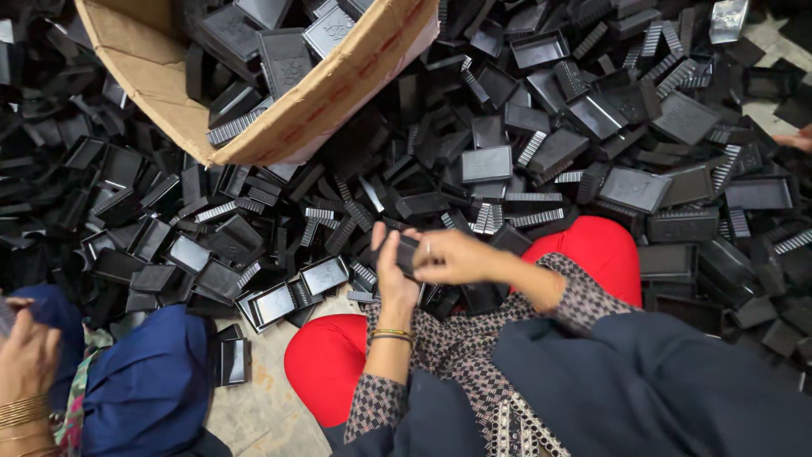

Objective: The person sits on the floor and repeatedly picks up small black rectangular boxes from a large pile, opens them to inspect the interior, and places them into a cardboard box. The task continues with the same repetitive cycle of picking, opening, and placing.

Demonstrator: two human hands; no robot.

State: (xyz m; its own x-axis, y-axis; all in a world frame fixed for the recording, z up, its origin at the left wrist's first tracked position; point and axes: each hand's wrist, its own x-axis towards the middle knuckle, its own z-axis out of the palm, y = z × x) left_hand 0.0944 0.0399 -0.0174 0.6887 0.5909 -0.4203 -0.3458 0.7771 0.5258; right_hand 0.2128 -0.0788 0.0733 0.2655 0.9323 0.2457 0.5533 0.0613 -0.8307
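A: Both hands meet at the centre of the frame. The left hand (pixel 395 275) comes up from below, fingers curled around a small black plastic piece (pixel 408 251), and the right hand (pixel 452 256) reaches in from the right and pinches the same piece from the other side.

B: So both are closed on it?

A: Yes, one piece held between the two, just above the red knees (pixel 592 250).

B: What could go wrong?

A: The grip looks to be mostly fingertips. I'd judge a twist or a hard press could make the piece slip and drop into the pile of black parts (pixel 524 144) that fills most of the frame. It would be hard to tell from the rest there.

B: Anything else?

A: The cardboard box (pixel 338 93) at upper left leans over the pile with parts inside. A nudge might tip more out. Another person's hand (pixel 25 360) works at the lower left edge, and a fingertip (pixel 795 140) shows at the right edge, so reaching arms could cross.

B: And the ribbed edges?

A: Possibly rough on fingers; I can't tell from here.
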